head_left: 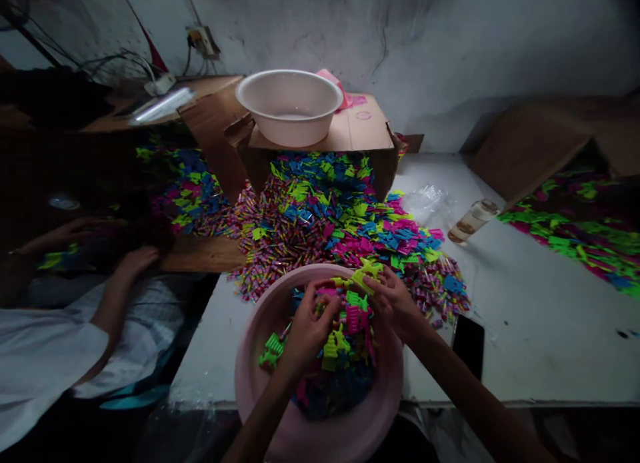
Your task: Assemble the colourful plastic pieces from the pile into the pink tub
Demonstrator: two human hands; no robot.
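In front of me is a pink basin [250, 383] with many small plastic pieces in green, pink, yellow and blue inside. Over its far right rim my right hand [397, 306] pinches a yellow plastic piece [369, 274]. My left hand [311, 324] is above the basin's middle, its thumb and fingers curled together. What lies between those fingertips is too small to tell. Just beyond the basin spreads a pile of small striped, wrapped pieces [280, 246], with more coloured plastic pieces [350, 216] on top and behind.
A white basin [290, 126] stands on a cardboard box [365, 126] at the back. On the right are a bottle [473, 222], a dark phone [469, 346], clear plastic wrap [429, 203] and another box [530, 150]. A co-worker's hands [135, 260] are at the left.
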